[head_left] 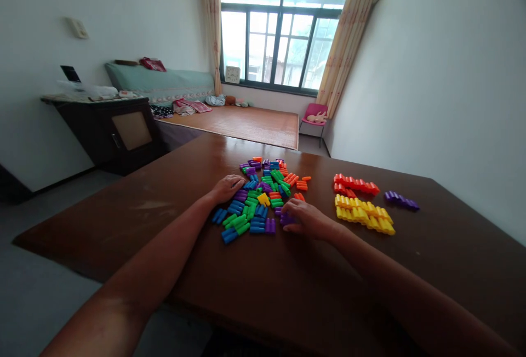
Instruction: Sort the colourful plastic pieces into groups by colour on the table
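Observation:
A loose pile of ribbed plastic building blocks in blue, green, purple and orange lies in the middle of the brown table. A yellow block sits among them. My left hand rests at the pile's left edge, fingers stretched toward the blue blocks; its fingertips are partly hidden. At the near right side of the pile, the fingers of my right hand curl around a purple block. Further right lie joined rows: orange-red blocks, yellow blocks and purple blocks.
Past the table's far edge stands a low bed with clothes on it. A pink chair holding a soft toy is by the window. To the left there is a dark cabinet. A white wall runs along the right.

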Demonstrator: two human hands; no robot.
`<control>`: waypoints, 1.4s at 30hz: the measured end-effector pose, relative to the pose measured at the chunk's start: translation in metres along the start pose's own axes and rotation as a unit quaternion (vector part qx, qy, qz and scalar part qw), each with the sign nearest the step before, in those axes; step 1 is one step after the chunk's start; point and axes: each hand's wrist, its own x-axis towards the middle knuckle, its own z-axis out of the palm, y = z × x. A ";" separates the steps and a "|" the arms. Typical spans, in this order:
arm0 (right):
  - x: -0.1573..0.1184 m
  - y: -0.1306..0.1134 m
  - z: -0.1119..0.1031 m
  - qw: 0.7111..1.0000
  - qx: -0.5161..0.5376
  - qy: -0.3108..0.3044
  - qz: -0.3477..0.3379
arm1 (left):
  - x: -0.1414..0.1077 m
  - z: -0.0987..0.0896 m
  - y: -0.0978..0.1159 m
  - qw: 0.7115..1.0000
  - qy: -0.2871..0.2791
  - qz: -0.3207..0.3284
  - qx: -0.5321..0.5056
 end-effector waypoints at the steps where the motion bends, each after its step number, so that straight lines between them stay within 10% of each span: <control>1: -0.003 0.000 0.002 1.000 -0.002 0.002 0.004 | 0.000 0.000 -0.001 1.000 0.002 -0.002 -0.003; 15: -0.044 0.001 -0.025 0.980 0.114 0.148 0.073 | 0.000 -0.002 -0.001 0.999 0.011 -0.042 -0.020; 23: -0.143 0.155 -0.063 0.844 0.210 0.388 0.304 | 0.002 0.002 -0.004 0.997 0.013 -0.062 -0.032; 30: -0.229 0.291 -0.041 0.731 0.087 0.482 0.475 | 0.014 0.020 0.005 0.992 0.043 -0.120 -0.007; 35: -0.234 0.315 -0.041 0.732 -0.035 0.428 0.529 | 0.011 0.016 0.001 0.987 0.047 -0.144 -0.045; 42: -0.226 0.318 -0.043 0.649 -0.132 0.434 0.611 | 0.002 0.008 -0.011 0.988 0.044 -0.125 -0.079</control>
